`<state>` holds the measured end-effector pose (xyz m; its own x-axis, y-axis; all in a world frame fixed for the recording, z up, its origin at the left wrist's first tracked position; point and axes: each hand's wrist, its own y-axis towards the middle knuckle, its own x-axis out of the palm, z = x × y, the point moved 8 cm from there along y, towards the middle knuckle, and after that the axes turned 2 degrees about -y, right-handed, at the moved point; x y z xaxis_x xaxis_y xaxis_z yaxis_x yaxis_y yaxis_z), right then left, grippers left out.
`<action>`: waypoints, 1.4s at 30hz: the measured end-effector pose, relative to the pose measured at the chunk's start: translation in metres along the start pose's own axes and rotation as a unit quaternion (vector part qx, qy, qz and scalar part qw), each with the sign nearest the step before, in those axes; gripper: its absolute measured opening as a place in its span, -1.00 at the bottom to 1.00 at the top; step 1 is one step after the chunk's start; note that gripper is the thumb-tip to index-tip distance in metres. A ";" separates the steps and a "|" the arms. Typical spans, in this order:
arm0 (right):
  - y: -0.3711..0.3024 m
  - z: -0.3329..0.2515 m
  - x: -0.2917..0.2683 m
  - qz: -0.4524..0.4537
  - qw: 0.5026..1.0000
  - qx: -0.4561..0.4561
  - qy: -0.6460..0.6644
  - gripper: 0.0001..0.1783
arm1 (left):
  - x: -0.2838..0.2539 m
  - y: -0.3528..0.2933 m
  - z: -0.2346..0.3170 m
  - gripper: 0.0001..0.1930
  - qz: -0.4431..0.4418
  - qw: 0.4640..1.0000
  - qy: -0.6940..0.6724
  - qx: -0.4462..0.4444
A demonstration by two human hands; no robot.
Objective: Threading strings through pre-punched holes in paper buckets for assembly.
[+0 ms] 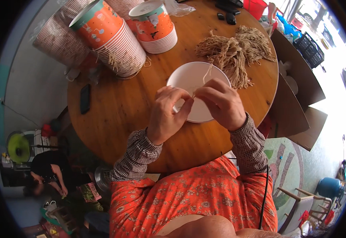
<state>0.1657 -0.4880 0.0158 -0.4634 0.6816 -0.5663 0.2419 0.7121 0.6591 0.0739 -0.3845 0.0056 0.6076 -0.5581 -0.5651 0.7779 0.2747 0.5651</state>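
Observation:
A white round paper tub (198, 116) stands on the table's near side, below my two hands. My left hand (170, 110) is closed in a pinch at its near left rim. My right hand (221, 104) pinches close by, fingertips almost meeting the left ones. A thin tan cord (209, 70) runs up from the right fingers across the tub, and a bit of it shows between both hands' fingertips. How the cord meets the tub is hidden by the fingers. Beyond the right hand lies a loose heap of tan cords (238, 51).
Stacked orange and green paper tubs (113, 43) and a shorter stack (155, 29) fill the far left of the wooden table (113, 127). A dark phone (85, 98) lies at the left edge. An open cardboard box (290, 107) stands right; another person (50, 170) works lower left.

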 end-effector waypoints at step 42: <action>-0.102 0.068 0.066 0.044 0.977 0.207 0.039 -0.62 | -0.323 0.088 -0.324 -0.93 0.396 0.762 -0.448 -0.249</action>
<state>0.1683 -0.5040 -0.1220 -0.4848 0.7392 -0.4675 0.6005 0.6699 0.4367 -0.0025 0.0740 0.0429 0.7384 -0.3129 0.5974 0.3242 0.9415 0.0923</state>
